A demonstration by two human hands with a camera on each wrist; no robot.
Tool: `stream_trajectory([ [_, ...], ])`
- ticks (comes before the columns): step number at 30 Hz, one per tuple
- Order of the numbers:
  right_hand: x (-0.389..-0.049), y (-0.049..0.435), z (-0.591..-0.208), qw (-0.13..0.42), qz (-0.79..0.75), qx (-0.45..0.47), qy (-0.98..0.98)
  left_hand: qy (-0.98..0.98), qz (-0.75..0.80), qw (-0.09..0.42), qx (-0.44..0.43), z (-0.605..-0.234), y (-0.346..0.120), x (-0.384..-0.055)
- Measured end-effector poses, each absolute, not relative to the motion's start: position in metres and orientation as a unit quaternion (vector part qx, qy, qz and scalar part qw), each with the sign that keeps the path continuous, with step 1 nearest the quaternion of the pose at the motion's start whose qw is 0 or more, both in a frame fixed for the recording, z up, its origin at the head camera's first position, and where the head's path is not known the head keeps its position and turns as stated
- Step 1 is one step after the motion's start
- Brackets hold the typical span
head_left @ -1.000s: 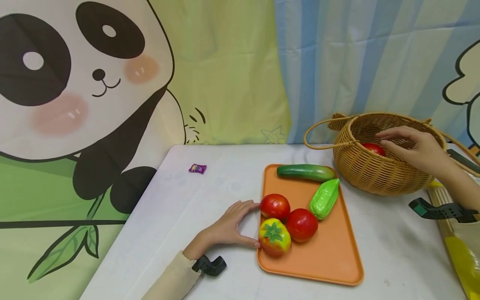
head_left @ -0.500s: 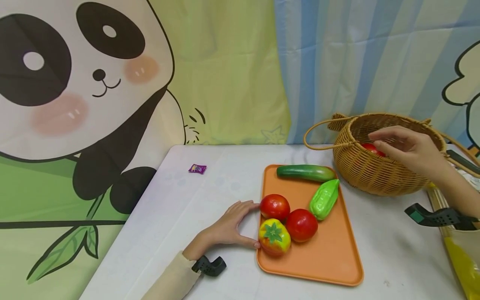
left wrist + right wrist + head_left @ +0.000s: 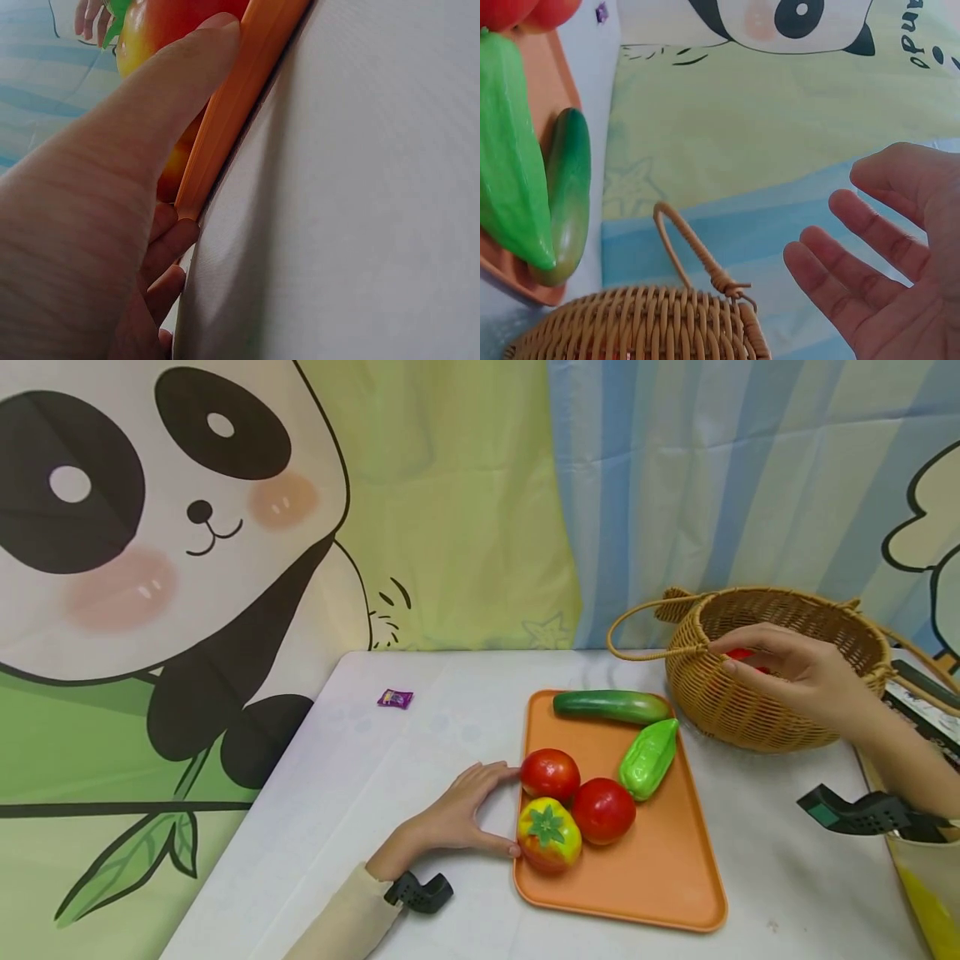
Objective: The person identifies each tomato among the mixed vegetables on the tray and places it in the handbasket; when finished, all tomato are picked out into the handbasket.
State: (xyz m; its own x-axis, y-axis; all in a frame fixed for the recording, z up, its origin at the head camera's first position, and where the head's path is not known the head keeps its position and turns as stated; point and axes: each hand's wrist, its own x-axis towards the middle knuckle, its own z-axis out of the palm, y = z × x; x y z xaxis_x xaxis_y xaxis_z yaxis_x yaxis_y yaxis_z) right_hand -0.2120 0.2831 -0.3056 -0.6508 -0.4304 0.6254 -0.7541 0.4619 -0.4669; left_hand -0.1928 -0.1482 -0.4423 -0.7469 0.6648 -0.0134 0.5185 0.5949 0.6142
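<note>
My left hand [image 3: 461, 810] touches the left rim of the orange tray [image 3: 652, 881] with thumb and fingertips. The left wrist view shows the thumb [image 3: 202, 60] against the tray edge. On the tray lie two red tomatoes [image 3: 603, 810], a yellow-red fruit with a green leafy top [image 3: 550, 835], a cucumber [image 3: 611, 706] and a bright green ridged vegetable [image 3: 648, 760]. My right hand [image 3: 806, 681] hovers above the front of the wicker basket [image 3: 742, 718], fingers loosely bent around nothing. Behind that hand, a red item [image 3: 740, 654] shows partly inside the basket.
A small purple-wrapped candy [image 3: 395, 697] lies at the table's back left. The basket's looped handle [image 3: 622, 639] sticks out towards the tray. Printed curtains [image 3: 465, 502] hang behind the table. A yellow package [image 3: 926, 902] and dark objects sit at the right edge.
My right hand has shifted left and slightly down over the basket, towards the tray, covering more of the red item. The left hand, tray and vegetables stay as they were.
</note>
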Motion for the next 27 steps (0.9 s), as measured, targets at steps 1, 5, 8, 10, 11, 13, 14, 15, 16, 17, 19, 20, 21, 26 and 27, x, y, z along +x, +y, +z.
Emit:
stream_trajectory([
  [1, -0.212, 0.281, -0.306, 0.218, 0.382, 0.367, -0.82, 0.884, 0.302, 0.122, 0.334, -0.442, -0.148, -0.193],
  [5, -0.214, 0.275, -0.31, 0.219, 0.405, 0.394, -0.796, 0.884, 0.304, 0.121, 0.335, -0.442, -0.149, -0.193],
  [8, -0.214, 0.27, -0.311, 0.218, 0.407, 0.405, -0.789, 0.884, 0.304, 0.119, 0.336, -0.443, -0.149, -0.194],
  [10, -0.214, 0.267, -0.312, 0.219, 0.408, 0.412, -0.785, 0.884, 0.303, 0.119, 0.336, -0.443, -0.149, -0.194],
  [11, -0.214, 0.265, -0.312, 0.221, 0.412, 0.417, -0.78, 0.884, 0.303, 0.119, 0.336, -0.444, -0.149, -0.194],
  [13, -0.214, 0.26, -0.312, 0.22, 0.427, 0.423, -0.769, 0.885, 0.301, 0.118, 0.335, -0.444, -0.149, -0.193],
  [14, -0.213, 0.257, -0.313, 0.215, 0.434, 0.422, -0.766, 0.886, 0.299, 0.119, 0.334, -0.444, -0.149, -0.193],
  [15, -0.212, 0.254, -0.313, 0.213, 0.444, 0.423, -0.761, 0.886, 0.299, 0.119, 0.333, -0.444, -0.15, -0.192],
  [16, -0.211, 0.251, -0.313, 0.212, 0.447, 0.422, -0.759, 0.886, 0.299, 0.119, 0.333, -0.444, -0.15, -0.192],
  [17, -0.21, 0.248, -0.313, 0.207, 0.456, 0.424, -0.755, 0.887, 0.299, 0.119, 0.332, -0.443, -0.15, -0.192],
  [19, -0.209, 0.243, -0.313, 0.197, 0.467, 0.427, -0.748, 0.887, 0.299, 0.12, 0.331, -0.443, -0.151, -0.192],
  [20, -0.208, 0.24, -0.314, 0.196, 0.468, 0.431, -0.746, 0.887, 0.3, 0.12, 0.331, -0.443, -0.151, -0.192],
  [21, -0.208, 0.238, -0.314, 0.194, 0.474, 0.438, -0.739, 0.887, 0.3, 0.119, 0.331, -0.443, -0.151, -0.192],
  [26, -0.205, 0.233, -0.318, 0.19, 0.48, 0.457, -0.725, 0.886, 0.297, 0.113, 0.338, -0.444, -0.149, -0.193],
  [27, -0.204, 0.232, -0.319, 0.189, 0.476, 0.458, -0.727, 0.886, 0.295, 0.113, 0.338, -0.444, -0.149, -0.193],
])
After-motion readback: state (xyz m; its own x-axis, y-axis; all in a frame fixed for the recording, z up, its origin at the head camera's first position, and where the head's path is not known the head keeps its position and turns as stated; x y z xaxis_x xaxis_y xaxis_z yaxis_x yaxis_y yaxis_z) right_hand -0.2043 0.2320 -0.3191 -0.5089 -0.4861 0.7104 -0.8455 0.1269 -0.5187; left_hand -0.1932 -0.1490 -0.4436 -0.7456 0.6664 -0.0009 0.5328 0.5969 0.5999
